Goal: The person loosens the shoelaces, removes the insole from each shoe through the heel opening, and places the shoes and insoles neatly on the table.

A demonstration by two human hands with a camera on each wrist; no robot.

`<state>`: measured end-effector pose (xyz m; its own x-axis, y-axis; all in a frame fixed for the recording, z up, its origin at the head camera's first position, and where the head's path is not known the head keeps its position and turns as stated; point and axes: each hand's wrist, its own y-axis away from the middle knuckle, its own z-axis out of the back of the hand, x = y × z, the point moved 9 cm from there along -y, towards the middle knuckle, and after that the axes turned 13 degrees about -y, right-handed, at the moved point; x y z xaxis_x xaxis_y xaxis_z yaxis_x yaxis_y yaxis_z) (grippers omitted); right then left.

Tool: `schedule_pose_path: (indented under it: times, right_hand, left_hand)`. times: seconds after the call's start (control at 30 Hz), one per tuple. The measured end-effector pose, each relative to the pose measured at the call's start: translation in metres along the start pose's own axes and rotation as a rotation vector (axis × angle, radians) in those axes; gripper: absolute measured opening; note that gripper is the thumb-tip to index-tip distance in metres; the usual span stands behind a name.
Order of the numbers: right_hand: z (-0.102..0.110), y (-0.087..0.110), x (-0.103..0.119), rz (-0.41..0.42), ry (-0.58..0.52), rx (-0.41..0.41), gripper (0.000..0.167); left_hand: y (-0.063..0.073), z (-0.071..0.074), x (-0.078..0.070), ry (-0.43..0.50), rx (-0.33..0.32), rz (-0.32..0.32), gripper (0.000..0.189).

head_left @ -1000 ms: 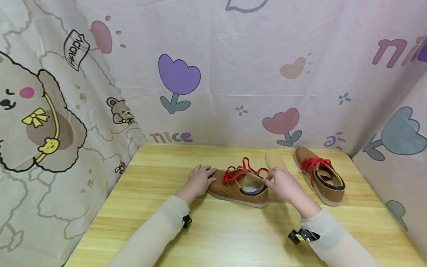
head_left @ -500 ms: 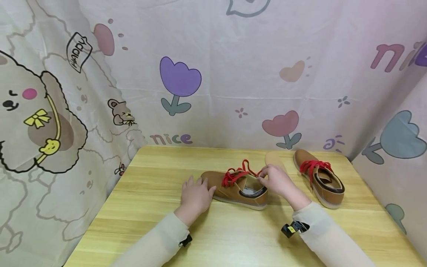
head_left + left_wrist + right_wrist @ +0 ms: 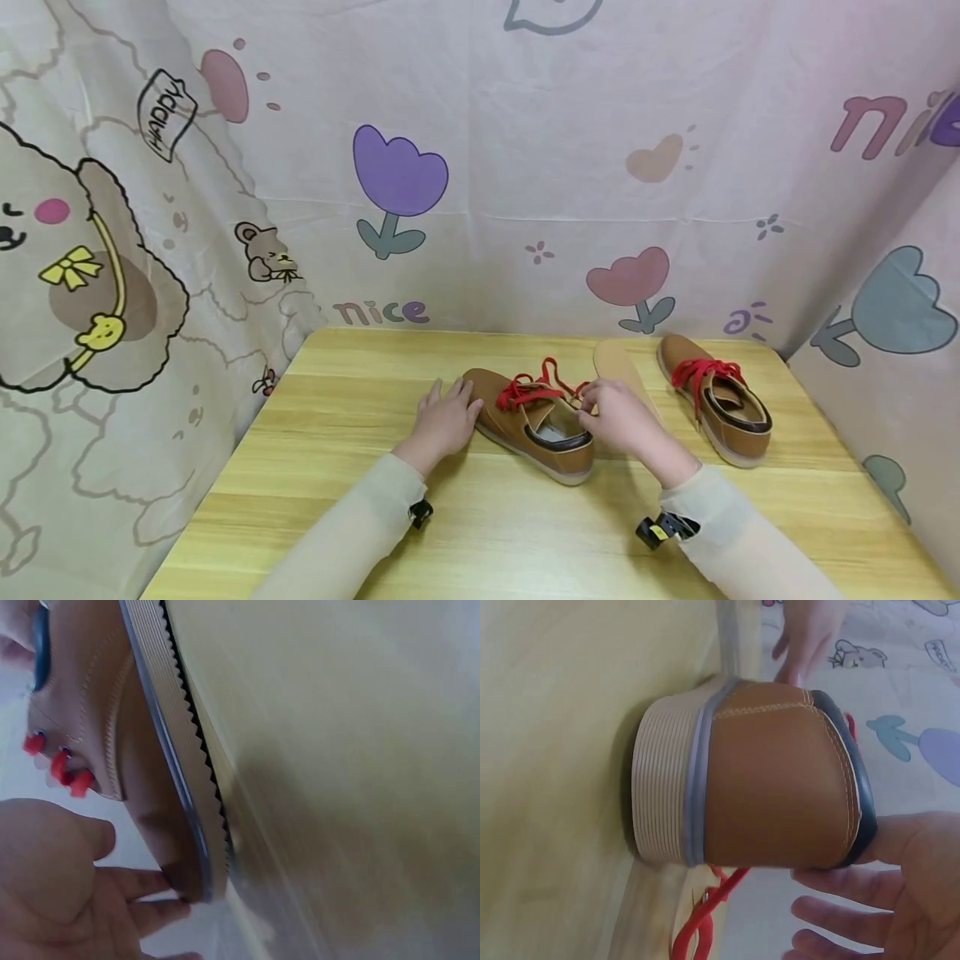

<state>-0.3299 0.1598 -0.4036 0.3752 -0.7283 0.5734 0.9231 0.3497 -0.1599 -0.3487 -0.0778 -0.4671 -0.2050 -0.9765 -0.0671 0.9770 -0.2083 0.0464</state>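
A brown shoe (image 3: 517, 433) with red laces (image 3: 528, 390) stands upright on the table, its toe to the left and heel angled towards me. My left hand (image 3: 442, 421) has its fingers extended at the toe; in the left wrist view, fingertips (image 3: 169, 909) touch the toe cap. At the other end, my right hand (image 3: 618, 421) pinches the dark padded collar (image 3: 866, 810) near the heel, thumb and forefinger on either side of the rim. The shoe's open mouth shows a pale inside. The right hand's other fingers (image 3: 840, 919) are spread loosely below the forefinger.
A second brown shoe (image 3: 738, 435) with red laces stands at the right, toe towards the back. Between the shoes lies a flat tan insole (image 3: 617, 360), partly behind the right hand. Printed curtains (image 3: 472, 275) border the wooden table (image 3: 337, 367) at back and sides.
The shoe has turned on the table: its heel has swung towards me and its toe away. Both hands have stayed with it, the right hand shifting slightly left.
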Motion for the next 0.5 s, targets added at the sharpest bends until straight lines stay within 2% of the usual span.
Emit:
schedule_pose_path:
  times: [0.13,0.23,0.33,0.5]
  right_hand:
    - [-0.003,-0.001,0.006,0.028,0.006,0.028,0.024]
    - [-0.002,-0.003,0.008,0.038,0.001,0.032,0.022]
    - [-0.001,-0.006,0.008,0.038,-0.008,0.024,0.017]
    - [-0.004,-0.012,0.008,0.047,0.003,0.025,0.012]
  left_hand:
    - [-0.009,0.005,0.001,-0.035,-0.044,-0.03,0.056]
    - [-0.008,0.007,0.001,-0.051,-0.052,-0.034,0.058]
    - [0.0,0.008,-0.003,-0.043,-0.039,-0.027,0.063]
    - [0.024,0.008,-0.019,-0.001,-0.003,-0.009,0.076]
